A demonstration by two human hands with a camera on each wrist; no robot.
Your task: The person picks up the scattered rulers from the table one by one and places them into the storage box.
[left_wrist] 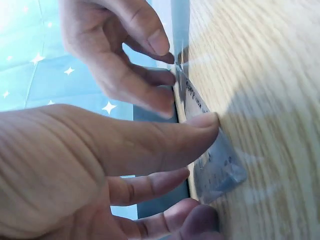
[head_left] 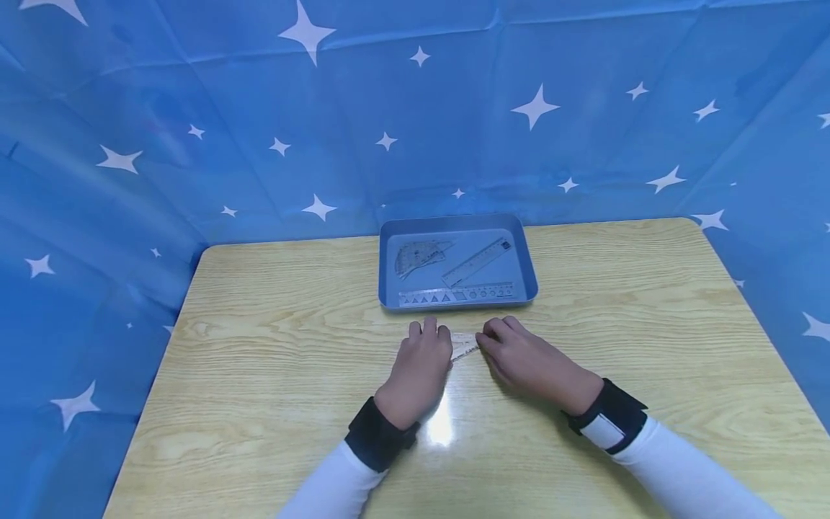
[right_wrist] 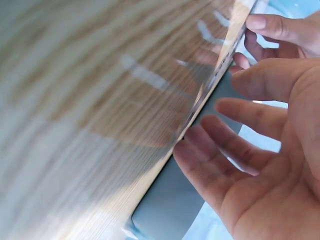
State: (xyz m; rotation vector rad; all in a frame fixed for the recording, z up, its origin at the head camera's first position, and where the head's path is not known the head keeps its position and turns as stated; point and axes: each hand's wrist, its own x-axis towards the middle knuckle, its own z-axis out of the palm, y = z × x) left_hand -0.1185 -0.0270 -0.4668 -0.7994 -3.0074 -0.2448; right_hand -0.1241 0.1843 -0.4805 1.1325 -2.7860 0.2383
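A clear plastic set square (head_left: 462, 346) is held low over the wooden table, between my two hands and just in front of the blue tray. My left hand (head_left: 420, 366) grips its left end, with the thumb (left_wrist: 197, 125) across the near face and fingers behind. At the opposite, pointed end is my right hand (head_left: 521, 358). Its fingers (right_wrist: 182, 150) are loosely bent, their tips right at the set square's edge, and a gap shows between thumb and fingers in the right wrist view. Printed marks run along the set square, partly covered by the left thumb.
Beyond the hands sits the shallow blue tray (head_left: 457, 308). Inside it lie a clear protractor (head_left: 415, 256), a ruler (head_left: 476, 262) and a stencil ruler (head_left: 457, 294) with cut-out shapes. A blue star-patterned cloth (head_left: 454, 108) hangs behind the table (head_left: 272, 346).
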